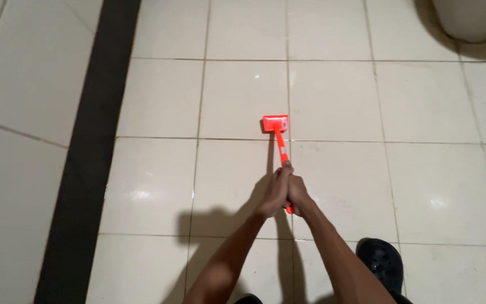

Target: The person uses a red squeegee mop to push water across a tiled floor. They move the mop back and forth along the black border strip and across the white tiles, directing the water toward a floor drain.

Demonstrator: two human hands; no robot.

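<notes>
Seen from above, a person's left hand (273, 194) and right hand (298, 195) clasp together around the orange handle of a long-handled floor brush (277, 133), fingers curled fully shut on it. The brush's flat rectangular head rests on the cream floor tiles (333, 101), just above a grout line, ahead of the person. A dark strip (88, 152) runs along the left; a black shoe (383, 262) shows lower right. Scrubbing well likely needs firm downward pressure, short strokes along the grout, and the head kept flat
</notes>
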